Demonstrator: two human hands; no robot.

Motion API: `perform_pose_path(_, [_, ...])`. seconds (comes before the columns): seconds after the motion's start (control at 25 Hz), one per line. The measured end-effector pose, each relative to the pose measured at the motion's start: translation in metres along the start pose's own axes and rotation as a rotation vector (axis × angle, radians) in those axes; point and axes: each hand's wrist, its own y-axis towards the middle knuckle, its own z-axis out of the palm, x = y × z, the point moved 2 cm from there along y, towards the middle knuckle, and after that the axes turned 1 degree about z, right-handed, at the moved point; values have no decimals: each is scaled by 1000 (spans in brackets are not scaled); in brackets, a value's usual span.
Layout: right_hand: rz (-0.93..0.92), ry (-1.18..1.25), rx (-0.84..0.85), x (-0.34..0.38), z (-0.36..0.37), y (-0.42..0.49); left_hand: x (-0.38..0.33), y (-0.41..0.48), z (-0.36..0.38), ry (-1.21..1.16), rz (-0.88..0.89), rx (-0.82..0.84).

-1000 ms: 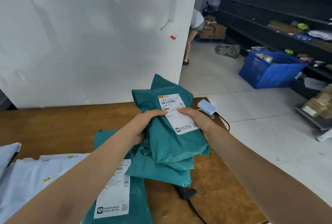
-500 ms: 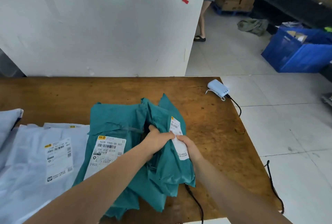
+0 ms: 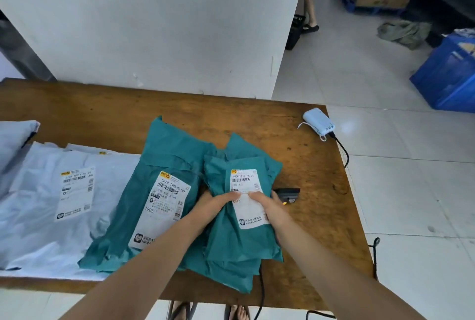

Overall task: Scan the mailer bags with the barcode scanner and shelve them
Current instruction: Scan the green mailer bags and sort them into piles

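Since the earlier frames, the teal mailer bundle (image 3: 241, 247) has been lowered and turned label-up onto the table (image 3: 102, 114). The left hand (image 3: 218, 202) and right hand (image 3: 270, 206) grip its sides, thumbs pressed on the white label (image 3: 246, 183). The film is thin, slick and creased, so stacked bags may slide apart if the grip loosens. The barcode scanner (image 3: 288, 195), black and wedge-shaped, lies just beside the right hand, partly hidden. Its cable (image 3: 262, 294) runs beneath the bundle and could snag.
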Motion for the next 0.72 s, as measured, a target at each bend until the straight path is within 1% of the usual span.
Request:
perform_pose_path(0.16, [-16, -65, -26, 4, -4, -3, -13, -1, -19, 122, 28, -65])
perform_pose_path(0.24, [-8, -62, -47, 4, -2, -2, -21, 0, -29, 142, 24, -111])
perform_pose_path(0.36, [-7, -68, -53, 5, 4, 0, -33, -1, -53, 202, 1, -123])
perform_pose_path(0.48, [13, -89, -33, 5, 12, 5, -36, 5, -75, 199, -12, -107])
perform_pose_path(0.6, [38, -113, -13, 8, 20, 5, -34, 9, -75, 246, -63, -147])
perform_pose_path(0.72, [64, -121, 12, 10, 26, 2, -33, 8, -58, 306, -92, -188])
